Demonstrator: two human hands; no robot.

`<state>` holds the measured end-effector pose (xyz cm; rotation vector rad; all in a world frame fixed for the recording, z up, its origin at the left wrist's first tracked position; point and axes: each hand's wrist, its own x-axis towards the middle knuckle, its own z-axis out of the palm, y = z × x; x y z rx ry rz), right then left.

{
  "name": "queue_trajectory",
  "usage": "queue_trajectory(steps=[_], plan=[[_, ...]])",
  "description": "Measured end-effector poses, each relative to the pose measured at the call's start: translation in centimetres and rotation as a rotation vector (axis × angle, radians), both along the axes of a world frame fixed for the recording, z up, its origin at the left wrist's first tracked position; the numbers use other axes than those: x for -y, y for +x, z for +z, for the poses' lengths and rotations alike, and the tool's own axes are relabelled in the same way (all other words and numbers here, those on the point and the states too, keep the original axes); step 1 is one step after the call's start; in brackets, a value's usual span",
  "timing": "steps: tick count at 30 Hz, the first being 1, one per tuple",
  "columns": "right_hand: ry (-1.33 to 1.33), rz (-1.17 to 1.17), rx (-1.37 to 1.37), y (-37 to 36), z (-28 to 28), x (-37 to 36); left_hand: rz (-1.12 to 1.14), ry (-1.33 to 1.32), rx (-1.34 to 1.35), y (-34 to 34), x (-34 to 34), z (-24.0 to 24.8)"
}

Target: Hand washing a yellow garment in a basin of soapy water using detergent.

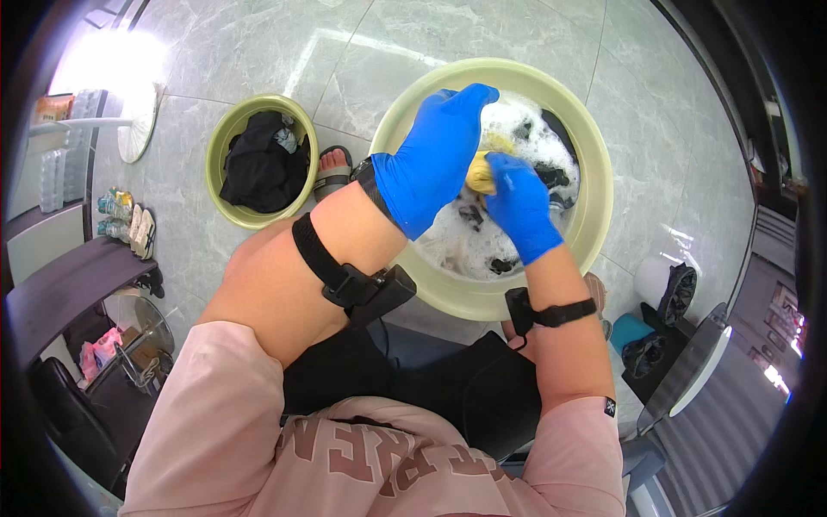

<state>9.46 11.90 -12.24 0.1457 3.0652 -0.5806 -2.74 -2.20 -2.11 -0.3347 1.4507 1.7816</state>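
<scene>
Both my hands wear blue gloves over a large pale-green basin (594, 207) of foamy water. A wet yellow cloth (481, 175) is bunched between them. My left hand (444, 142) is curled against its left side, the palm and some fingers hidden behind the back of the hand. My right hand (519, 198) is closed around the cloth from the right, with its fingertips pressed onto it. White suds (448, 241) cover much of the water. Dark garments (560, 138) show through the foam, mostly on the right side of the basin.
A smaller green basin (214, 172) with black clothes (265, 164) stands on the tiled floor to the left. My sandalled foot (332, 168) is between the basins. A dark table (77, 293) is far left; a black bag (678, 291) and teal bin (631, 332) stand at right.
</scene>
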Motion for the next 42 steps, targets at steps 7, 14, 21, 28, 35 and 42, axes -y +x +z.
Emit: queue_trajectory(steps=[7, 14, 21, 28, 35, 42], plan=[[0.080, 0.041, 0.418, -0.7, -4.3, 0.9, -0.049, 0.027, -0.026, -0.3, -0.1, -1.2], [-0.141, 0.140, -0.186, 2.2, 4.6, -3.2, -0.240, -0.034, 0.213, 1.1, 0.8, -1.9], [-0.308, 0.110, -0.272, 5.0, 15.0, -2.8, -0.439, 0.124, 0.539, 3.2, -0.3, -2.0], [-0.439, 0.148, -0.411, 5.8, 13.3, -3.1, -0.145, 0.615, 0.569, 4.2, -2.0, -4.5], [-0.998, -0.382, -0.443, 4.3, 8.7, 0.4, 0.127, 0.404, 0.093, 7.3, -4.0, -3.4], [-1.049, -0.712, -0.364, 2.1, 5.2, 1.0, 0.024, 0.063, -0.230, 8.2, -5.0, -3.5]])
